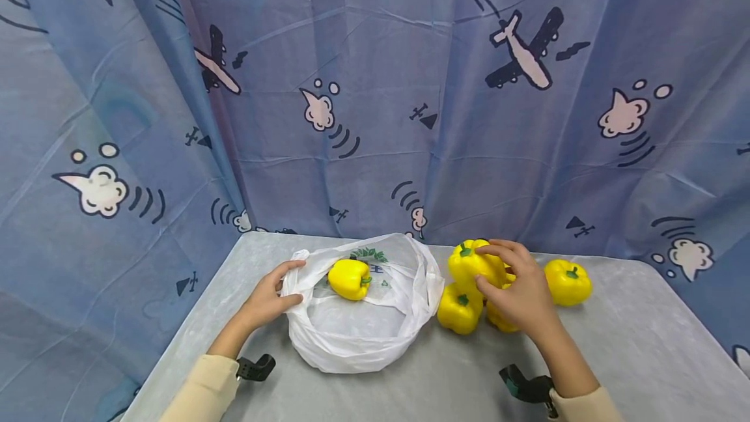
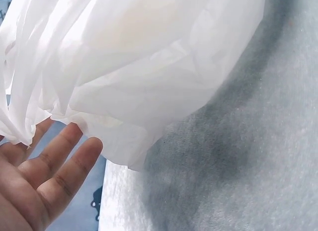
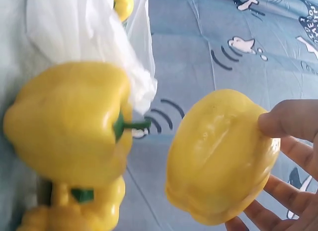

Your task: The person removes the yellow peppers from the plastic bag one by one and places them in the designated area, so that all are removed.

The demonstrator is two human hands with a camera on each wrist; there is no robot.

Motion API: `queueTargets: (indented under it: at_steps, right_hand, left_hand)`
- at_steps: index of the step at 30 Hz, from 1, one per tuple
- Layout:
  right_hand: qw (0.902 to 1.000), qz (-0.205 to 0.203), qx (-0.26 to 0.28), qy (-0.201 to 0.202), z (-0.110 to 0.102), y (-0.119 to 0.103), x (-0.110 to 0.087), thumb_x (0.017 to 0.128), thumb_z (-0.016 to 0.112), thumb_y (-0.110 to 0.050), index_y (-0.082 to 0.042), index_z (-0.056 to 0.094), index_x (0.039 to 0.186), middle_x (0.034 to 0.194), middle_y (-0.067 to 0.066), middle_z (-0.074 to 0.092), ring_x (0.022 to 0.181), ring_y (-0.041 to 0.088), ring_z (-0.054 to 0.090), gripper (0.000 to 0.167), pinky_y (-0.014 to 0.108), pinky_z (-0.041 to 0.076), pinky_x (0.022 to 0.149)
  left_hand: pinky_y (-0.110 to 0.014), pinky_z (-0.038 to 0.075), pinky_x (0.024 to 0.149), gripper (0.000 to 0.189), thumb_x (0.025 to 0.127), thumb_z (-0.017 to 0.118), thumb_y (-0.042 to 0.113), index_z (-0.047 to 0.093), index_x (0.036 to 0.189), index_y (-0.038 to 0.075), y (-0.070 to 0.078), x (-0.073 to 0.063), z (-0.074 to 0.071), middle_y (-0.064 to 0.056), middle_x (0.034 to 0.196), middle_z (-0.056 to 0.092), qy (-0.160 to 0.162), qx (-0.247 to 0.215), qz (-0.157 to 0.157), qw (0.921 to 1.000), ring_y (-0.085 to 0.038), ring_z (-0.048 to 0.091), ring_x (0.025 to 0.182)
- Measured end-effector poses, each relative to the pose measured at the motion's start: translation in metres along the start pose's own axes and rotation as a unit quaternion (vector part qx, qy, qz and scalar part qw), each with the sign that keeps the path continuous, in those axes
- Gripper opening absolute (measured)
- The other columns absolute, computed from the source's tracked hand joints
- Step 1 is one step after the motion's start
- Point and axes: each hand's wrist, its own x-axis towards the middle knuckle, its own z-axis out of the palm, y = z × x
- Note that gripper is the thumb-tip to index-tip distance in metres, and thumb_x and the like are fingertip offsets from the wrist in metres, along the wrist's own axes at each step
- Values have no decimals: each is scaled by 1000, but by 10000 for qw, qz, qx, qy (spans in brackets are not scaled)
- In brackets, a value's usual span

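A white plastic bag [image 1: 363, 350] stands with its mouth spread open, and one yellow bell pepper [image 1: 348, 279] shows inside it. At the bag's left rim, my left hand [image 1: 267, 299] holds the plastic between thumb and fingers; its other fingers [image 2: 69, 179] lie along the outside. My right hand [image 1: 521, 292] grips another yellow bell pepper [image 1: 473, 267], raised above the pile. Below it sits a yellow bell pepper [image 1: 459, 311] near the bag's right side, with others partly hidden by the right hand. A further yellow bell pepper [image 1: 567, 282] lies to the right.
The grey tabletop [image 1: 638, 344] carries everything. Behind it hangs a blue patterned curtain [image 1: 375, 116], close to the table's back edge. Black devices are strapped at both wrists, the left [image 1: 256, 368] and the right [image 1: 525, 386].
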Motion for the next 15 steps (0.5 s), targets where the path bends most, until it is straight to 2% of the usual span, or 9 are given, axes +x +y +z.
queueTargets:
  at_steps: [6, 10, 12, 15]
  right_hand:
    - [9996, 31, -195, 213, -13, 13, -9, 74, 75, -3, -9, 67, 111, 125, 17, 56, 111, 37, 52, 38, 51, 47, 77]
    - [9987, 72, -357, 360, -22, 22, -16, 73, 77, -5, -10, 68, 111, 123, 16, 58, 108, 33, 53, 39, 35, 47, 73]
    - [9980, 66, -420, 465, -26, 26, -19, 72, 77, -5, -11, 69, 110, 122, 14, 59, 107, 24, 52, 39, 26, 46, 70]
    - [9969, 84, -459, 630, -31, 34, -23, 72, 78, -5, -12, 69, 108, 120, 12, 60, 104, 3, 47, 38, 15, 42, 68]
  left_hand:
    - [-34, 52, 85, 62, 79, 66, -3, 47, 137, 6, 1, 0, 0, -25, 148, 38, 16, 63, 18, 10000, -38, 56, 115]
    - [-34, 52, 84, 62, 79, 66, -3, 47, 138, 6, 1, 0, 0, -25, 148, 37, 6, 64, 16, 10000, -38, 56, 115]
    - [-35, 52, 84, 62, 79, 66, -3, 47, 138, 6, 0, 0, 1, -25, 149, 37, 12, 66, 12, 10000, -39, 56, 116]
    - [-35, 52, 86, 62, 79, 67, -2, 47, 137, 6, 0, 0, 1, -24, 149, 37, 31, 76, 11, 10000, -39, 55, 117]
